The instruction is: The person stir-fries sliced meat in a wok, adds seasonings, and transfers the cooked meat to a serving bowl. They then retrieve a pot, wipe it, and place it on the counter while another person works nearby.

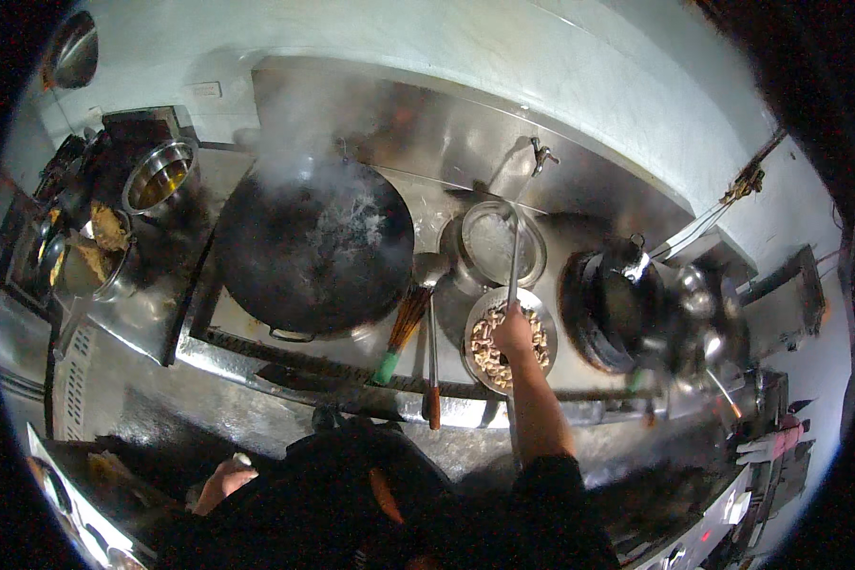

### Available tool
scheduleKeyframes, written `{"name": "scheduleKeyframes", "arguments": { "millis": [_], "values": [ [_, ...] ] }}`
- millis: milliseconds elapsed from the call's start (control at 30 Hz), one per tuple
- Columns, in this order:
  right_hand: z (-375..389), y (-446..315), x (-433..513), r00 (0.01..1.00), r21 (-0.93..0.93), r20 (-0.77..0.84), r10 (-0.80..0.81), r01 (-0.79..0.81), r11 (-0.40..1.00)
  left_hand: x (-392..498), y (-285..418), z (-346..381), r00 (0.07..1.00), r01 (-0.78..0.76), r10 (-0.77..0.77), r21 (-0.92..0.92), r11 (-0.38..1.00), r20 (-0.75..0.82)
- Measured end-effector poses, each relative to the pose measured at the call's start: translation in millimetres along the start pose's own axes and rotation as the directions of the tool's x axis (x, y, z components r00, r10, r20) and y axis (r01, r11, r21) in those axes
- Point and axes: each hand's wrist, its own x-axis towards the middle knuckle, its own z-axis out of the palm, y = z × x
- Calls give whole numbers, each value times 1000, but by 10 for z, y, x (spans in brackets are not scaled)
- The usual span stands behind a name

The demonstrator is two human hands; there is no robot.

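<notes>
My right hand (515,333) grips the near end of a long slim metal rod (514,256), perhaps a ladle handle or pipe; its far end reaches over a round metal pot of water (495,242) below the wall tap (541,155). Under that hand sits a perforated metal colander (479,305) of pale and brownish chopped food (490,360), too blurred to name. Low at my left side, my left hand (222,487) is curled around a small white object (242,459) that I cannot identify.
A large steaming wok (313,249) fills the left burner; another wok (616,306) stands right. Between lie a bamboo brush (407,320) and a wooden-ended ladle (432,356). Far left are a pot of yellowish liquid (160,178) and browned food pieces (107,228).
</notes>
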Motion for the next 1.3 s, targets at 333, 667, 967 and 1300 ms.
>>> {"name": "scheduleKeyframes", "arguments": {
  "millis": [333, 667, 967, 1300],
  "values": [
    [-256, -24, -445, 894, 907, 297, -335, -374, -194, -302, -364, -61, 998, 51, -50, 40, 998, -23],
    [-493, -316, -606, 910, 966, 225, -347, -160, 204, 255, 346, -50, 999, -47, 47, 31, 998, 24],
    [126, 462, 181, 933, 484, 125, -337, 239, 842, 57, 14, -25, 1000, -11, 11, 39, 999, 6],
    [-723, -531, -1038, 935, 933, 275, -225, -316, -171, 77, 144, -99, 1000, 23, -25, 98, 995, 14]
  ]
}}
